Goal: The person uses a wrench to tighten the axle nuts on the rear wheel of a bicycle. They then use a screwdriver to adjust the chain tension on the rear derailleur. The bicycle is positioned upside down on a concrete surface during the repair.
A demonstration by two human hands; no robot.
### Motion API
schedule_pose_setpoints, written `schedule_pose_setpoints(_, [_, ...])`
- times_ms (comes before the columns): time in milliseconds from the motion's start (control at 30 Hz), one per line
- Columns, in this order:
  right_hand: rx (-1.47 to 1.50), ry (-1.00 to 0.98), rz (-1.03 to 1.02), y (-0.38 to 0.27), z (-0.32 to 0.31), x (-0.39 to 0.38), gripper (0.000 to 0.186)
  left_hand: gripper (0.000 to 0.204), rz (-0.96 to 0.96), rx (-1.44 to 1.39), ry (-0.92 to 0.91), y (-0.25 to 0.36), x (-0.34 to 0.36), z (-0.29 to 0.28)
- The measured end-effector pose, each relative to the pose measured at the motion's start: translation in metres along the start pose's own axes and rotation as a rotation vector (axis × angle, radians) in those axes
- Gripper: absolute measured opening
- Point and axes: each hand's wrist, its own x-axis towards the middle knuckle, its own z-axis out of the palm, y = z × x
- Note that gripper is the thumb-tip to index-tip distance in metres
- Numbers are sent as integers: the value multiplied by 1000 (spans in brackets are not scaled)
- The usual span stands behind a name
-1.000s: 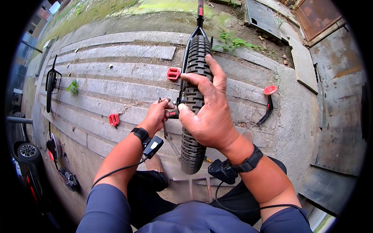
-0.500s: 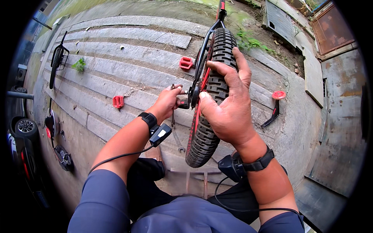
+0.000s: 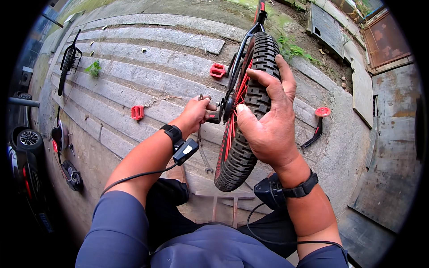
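Observation:
A bicycle wheel [image 3: 245, 147] with a knobby black tyre and red spokes stands upright in front of me, between black frame tubes [image 3: 245, 42]. My right hand [image 3: 270, 118] spans the tyre, thumb on the spoke side and fingers over the far edge. At the hub, my left hand [image 3: 196, 115] is closed around a wrench [image 3: 199, 134], and its fingers touch a black arm [image 3: 214, 117] with a red mark. Below that hand, an open-ended wrench jaw [image 3: 208, 169] shows near the ground; I cannot tell whether it belongs to the same wrench.
Two red pedals [image 3: 217, 70] [image 3: 137, 112] lie on the stone slabs. To the right is a black arm with a round red end [image 3: 319, 125]. Another bicycle [image 3: 68, 64] is at far left, above a parked car [image 3: 29, 174]. Rusty metal sheets [image 3: 393, 134] border the right.
The wheel tilts slightly more, its top shifting right and showing more red spokes. Both hands move slightly right with it, keeping their hold.

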Motion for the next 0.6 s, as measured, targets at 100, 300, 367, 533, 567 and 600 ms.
schedule_pose_setpoints(100, [-18, 1, -20, 1, 0, 0, 53, 42, 17, -7, 20, 0, -4, 3])
schedule_pose_setpoints(300, [-1, -6, -4, -1, -1, 0, 53, 44, 3, 18, -9, 1, -2, 0])
schedule_pose_setpoints(367, [-7, -7, -19, -1, -1, 1, 53, 43, -1, 30, -1, 0, -2, 0])
schedule_pose_setpoints(533, [19, 4, -18, 1, 1, 0, 54, 41, 68, -33, 1, 0, -5, 4])
schedule_pose_setpoints(567, [18, 6, -15, 1, 1, 0, 54, 41, 42, -10, -6, 0, -5, 3])
schedule_pose_setpoints(600, [12, 6, -13, 0, 0, 0, 54, 41, 16, 14, -12, 1, -5, 1])
